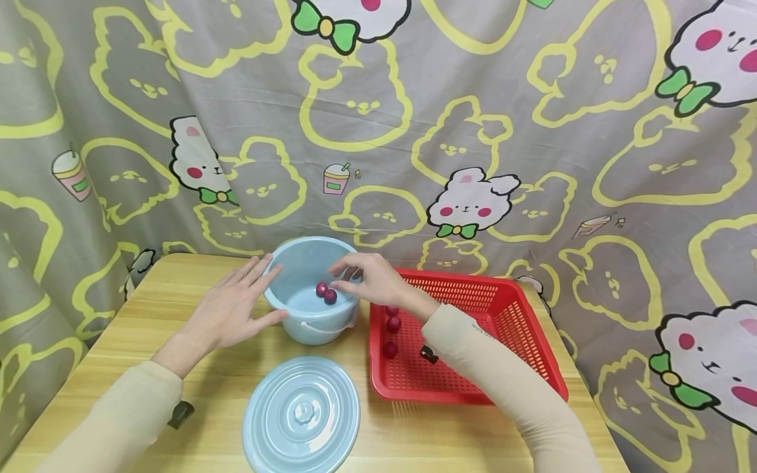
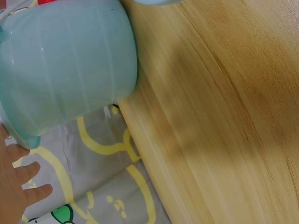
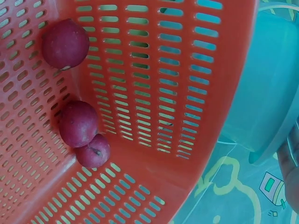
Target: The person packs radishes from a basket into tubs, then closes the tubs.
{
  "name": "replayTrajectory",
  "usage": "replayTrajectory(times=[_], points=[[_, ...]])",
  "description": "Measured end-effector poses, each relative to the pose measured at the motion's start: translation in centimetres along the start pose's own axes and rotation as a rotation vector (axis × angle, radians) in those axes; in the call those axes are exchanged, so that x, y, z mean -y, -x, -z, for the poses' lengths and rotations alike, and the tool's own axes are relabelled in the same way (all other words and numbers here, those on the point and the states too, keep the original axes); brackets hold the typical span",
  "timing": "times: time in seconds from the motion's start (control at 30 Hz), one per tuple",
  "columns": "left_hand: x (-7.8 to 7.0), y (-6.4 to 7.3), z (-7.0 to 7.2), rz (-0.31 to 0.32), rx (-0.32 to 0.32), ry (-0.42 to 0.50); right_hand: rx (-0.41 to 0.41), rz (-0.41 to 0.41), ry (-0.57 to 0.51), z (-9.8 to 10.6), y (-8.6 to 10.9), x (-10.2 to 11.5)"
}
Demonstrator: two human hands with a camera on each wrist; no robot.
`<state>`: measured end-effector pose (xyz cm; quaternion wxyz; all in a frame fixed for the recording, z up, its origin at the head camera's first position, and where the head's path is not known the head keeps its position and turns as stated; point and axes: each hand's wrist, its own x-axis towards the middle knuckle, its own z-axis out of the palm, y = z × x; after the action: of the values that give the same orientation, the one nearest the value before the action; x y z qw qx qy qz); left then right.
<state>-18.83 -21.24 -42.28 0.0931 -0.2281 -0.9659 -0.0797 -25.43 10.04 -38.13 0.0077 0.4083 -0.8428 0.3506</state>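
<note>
A light blue bucket stands near the back of the table, with two dark red radishes on its bottom. My left hand is spread at the bucket's left rim, fingers straight. Over the right rim reaches my right hand, its fingers bent loosely above the inside and no radish seen between them. To the right sits a red slotted basket, where three radishes lie along the side toward the bucket. The right forearm crosses above this basket.
A round light blue lid with a small knob lies in front of the bucket on the wooden table. Behind the table hangs a grey patterned curtain. The bucket's thin handle hangs down its front.
</note>
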Motion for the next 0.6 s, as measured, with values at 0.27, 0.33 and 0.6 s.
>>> replayTrajectory(times=[0.27, 0.33, 0.6], points=[[0.0, 0.0, 0.1, 0.003, 0.005, 0.007, -0.028, -0.008, -0.078, 0.9, 0.9, 0.1], [0.0, 0.0, 0.1, 0.004, 0.004, 0.008, -0.040, -0.012, -0.090, 1.2, 1.2, -0.1], [0.0, 0.0, 0.0, 0.001, -0.002, 0.007, -0.062, -0.085, -0.112, 2.2, 3.1, -0.6]])
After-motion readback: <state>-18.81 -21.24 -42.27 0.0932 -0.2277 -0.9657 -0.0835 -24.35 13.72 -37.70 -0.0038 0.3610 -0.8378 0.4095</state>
